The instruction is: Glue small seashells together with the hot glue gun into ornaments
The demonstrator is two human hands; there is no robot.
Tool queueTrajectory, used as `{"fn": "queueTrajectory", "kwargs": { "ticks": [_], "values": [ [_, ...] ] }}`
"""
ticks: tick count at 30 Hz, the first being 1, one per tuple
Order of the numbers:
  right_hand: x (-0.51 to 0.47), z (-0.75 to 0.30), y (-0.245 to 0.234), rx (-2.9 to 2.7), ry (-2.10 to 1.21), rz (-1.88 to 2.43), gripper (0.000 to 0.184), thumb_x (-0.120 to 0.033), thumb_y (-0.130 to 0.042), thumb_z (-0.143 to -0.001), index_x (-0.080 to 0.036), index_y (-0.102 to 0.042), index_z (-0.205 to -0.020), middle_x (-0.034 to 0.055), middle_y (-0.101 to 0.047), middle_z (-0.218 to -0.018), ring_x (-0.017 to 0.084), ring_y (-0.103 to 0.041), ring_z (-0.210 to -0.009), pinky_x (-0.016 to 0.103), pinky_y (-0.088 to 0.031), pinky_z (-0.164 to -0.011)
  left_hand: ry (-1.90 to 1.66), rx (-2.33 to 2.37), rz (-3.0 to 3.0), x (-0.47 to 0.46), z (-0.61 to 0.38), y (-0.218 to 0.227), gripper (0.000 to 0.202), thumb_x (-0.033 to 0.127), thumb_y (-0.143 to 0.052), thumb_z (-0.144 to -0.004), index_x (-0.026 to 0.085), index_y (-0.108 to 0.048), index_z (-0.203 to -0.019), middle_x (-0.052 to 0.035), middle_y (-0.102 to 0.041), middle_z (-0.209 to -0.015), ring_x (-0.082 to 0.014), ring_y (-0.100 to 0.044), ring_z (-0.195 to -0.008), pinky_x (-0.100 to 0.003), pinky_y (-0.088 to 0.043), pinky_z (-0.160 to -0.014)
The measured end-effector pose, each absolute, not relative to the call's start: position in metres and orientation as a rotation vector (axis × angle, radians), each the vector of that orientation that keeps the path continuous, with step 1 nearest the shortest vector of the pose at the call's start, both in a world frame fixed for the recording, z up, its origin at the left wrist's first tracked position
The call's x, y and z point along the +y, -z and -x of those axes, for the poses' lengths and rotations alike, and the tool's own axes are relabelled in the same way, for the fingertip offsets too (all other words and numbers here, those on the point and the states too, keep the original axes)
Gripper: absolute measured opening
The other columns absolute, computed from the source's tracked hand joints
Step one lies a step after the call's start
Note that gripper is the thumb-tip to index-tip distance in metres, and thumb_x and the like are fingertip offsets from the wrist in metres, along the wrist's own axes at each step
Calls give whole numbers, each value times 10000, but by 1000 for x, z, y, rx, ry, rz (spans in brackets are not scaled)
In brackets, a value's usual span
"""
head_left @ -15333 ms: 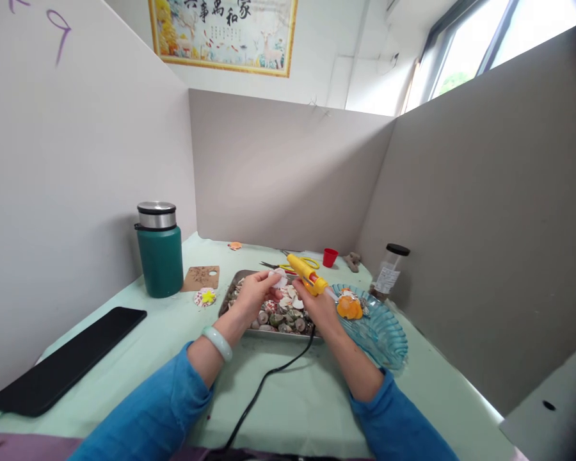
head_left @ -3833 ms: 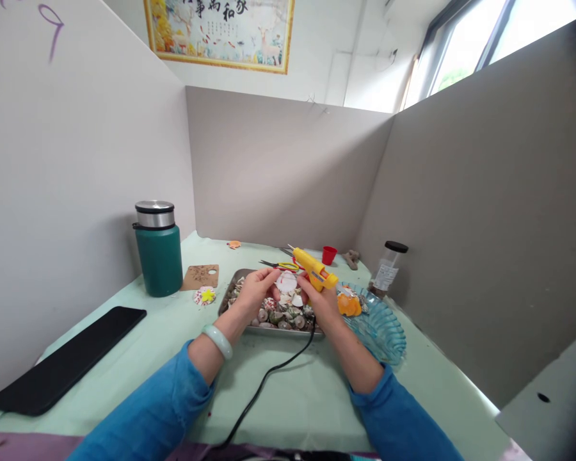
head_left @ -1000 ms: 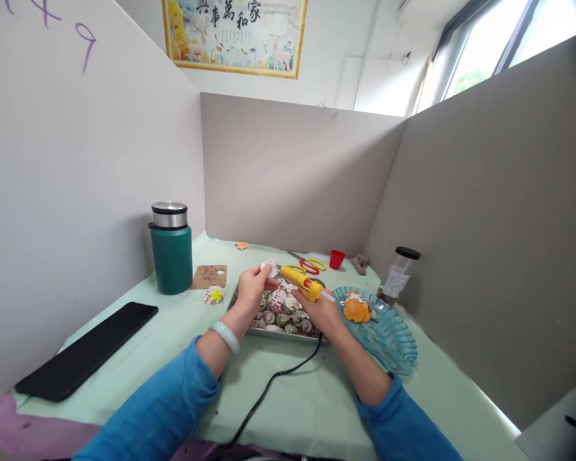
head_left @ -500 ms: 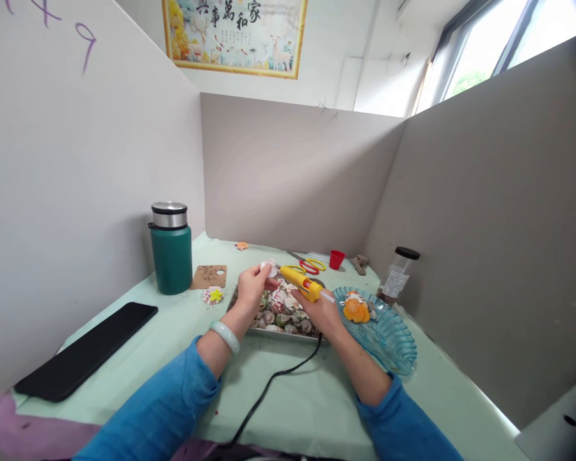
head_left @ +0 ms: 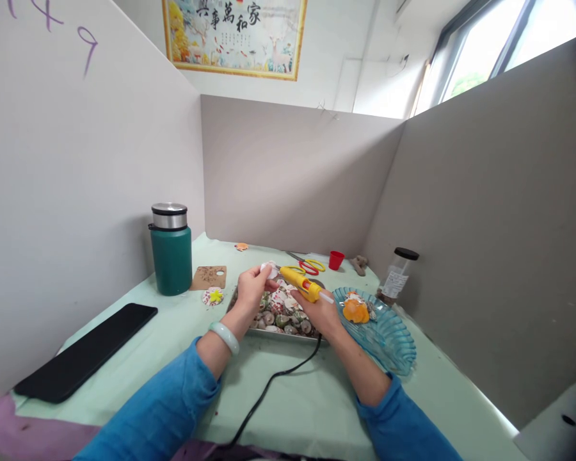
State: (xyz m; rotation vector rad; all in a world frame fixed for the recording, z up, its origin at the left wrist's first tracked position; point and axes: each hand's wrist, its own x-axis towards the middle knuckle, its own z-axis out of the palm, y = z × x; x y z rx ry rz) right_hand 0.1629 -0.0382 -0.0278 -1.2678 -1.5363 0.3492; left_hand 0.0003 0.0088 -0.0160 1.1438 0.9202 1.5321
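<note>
My left hand [head_left: 252, 285] pinches a small whitish shell [head_left: 270, 269] between thumb and fingers, above the left side of a metal tray [head_left: 273, 333]. In my right hand [head_left: 322, 312] is a yellow glue gun [head_left: 299, 282], its nozzle pointing left at the shell. Whether the tip touches the shell I cannot tell. A clear glue stick [head_left: 326, 298] sticks out of the gun's back end. Shells [head_left: 282, 314] of several kinds fill the tray beneath both hands. From the gun, a black cord [head_left: 273, 376] runs down across the green cloth to the front edge.
At right lies a blue scalloped plate [head_left: 394, 346] with orange shells [head_left: 356, 311], near a black-lidded jar [head_left: 397, 275]. Scissors [head_left: 312, 265] and a red cup [head_left: 336, 260] are behind the tray. Leftward stand a green flask [head_left: 171, 256], a cardboard piece [head_left: 209, 277] and a black slab [head_left: 89, 352].
Both hands hold almost the same pose, with the glue gun still at the shell. The view has shifted only slightly.
</note>
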Motion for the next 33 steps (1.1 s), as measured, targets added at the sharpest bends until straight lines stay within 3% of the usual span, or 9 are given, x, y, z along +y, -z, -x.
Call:
{"fn": "queueTrajectory", "kwargs": {
  "ticks": [12,22,33],
  "values": [
    [-40,-161,25,-1535,-316,1243,403,-499,-624,-742,-148,-704,-921,49,-700,-771,203,-613,-686,289,-479,-642,-1517,932,-1162,8,-2,14,366,472,-680,-686,123,-630,-782,-19,-620,-481,-127,-564,-437,-230,-480,-494],
    [-38,-162,28,-1544,-315,1242,345,-481,-620,-750,-162,-690,-859,42,-692,-744,191,-596,-654,278,-455,-610,-1497,967,-1261,7,-2,14,388,507,-658,-704,128,-648,-781,-18,-621,-486,-136,-583,-447,-228,-470,-494],
    [-36,-164,33,-1585,-274,1241,318,-494,-624,-762,-177,-642,-760,9,-639,-650,157,-539,-583,256,-414,-548,-1423,1011,-1342,0,-5,9,284,431,-608,-748,148,-627,-724,-7,-605,-445,-134,-570,-416,-212,-457,-464]
  ]
}}
